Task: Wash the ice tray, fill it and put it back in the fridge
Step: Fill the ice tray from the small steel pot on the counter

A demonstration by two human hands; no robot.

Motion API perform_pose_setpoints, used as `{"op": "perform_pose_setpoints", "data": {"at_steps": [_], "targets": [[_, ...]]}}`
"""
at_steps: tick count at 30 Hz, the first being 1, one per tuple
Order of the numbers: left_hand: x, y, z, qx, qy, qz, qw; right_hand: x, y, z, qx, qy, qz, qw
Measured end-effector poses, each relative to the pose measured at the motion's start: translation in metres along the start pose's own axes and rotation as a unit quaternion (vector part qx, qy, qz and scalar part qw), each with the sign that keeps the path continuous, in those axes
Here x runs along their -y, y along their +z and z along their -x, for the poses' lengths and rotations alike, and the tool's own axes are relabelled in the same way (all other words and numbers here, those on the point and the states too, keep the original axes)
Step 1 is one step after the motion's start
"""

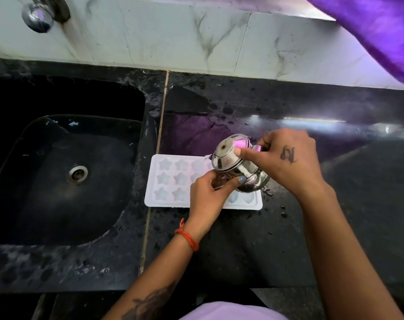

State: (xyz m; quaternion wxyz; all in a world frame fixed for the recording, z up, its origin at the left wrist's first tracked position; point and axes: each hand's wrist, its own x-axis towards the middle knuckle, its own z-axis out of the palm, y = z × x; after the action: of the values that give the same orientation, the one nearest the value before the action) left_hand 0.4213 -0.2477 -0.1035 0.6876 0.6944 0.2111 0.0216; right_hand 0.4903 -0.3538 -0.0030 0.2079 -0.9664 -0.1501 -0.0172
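Note:
A white ice tray [171,181] with star and heart cups lies flat on the wet black counter [242,245], just right of the sink. Above its right half a small steel pot [233,162] is tipped on its side, bottom toward me and mouth toward the tray's right end. My right hand [288,158] grips the pot from the right, with a finger over its bottom rim. My left hand [208,192] holds the pot from below, thumb against its side. Part of the tray's middle is hidden by my hands and the pot.
A deep black sink [58,176] with a steel drain [78,173] lies at the left. A steel tap [38,16] sticks out of the tiled wall at the top left. Purple cloth [376,31] hangs at the top right. Water drops dot the counter.

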Motion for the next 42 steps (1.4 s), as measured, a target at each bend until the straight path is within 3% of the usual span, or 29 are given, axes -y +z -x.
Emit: {"op": "perform_pose_setpoints", "data": {"at_steps": [13, 30, 42], "targets": [[-0.006, 0.006, 0.0, -0.056, 0.043, -0.099, 0.993, -0.023, 0.0, 0.004, 0.018, 0.099, -0.133, 0.986], [-0.004, 0.025, 0.002, 0.044, -0.004, -0.001, 0.999, -0.021, -0.012, 0.01, -0.013, 0.064, 0.004, 0.998], [-0.001, 0.027, 0.002, 0.044, -0.017, 0.01, 0.999, -0.019, -0.013, 0.008, -0.014, 0.051, 0.032, 0.998]]}}
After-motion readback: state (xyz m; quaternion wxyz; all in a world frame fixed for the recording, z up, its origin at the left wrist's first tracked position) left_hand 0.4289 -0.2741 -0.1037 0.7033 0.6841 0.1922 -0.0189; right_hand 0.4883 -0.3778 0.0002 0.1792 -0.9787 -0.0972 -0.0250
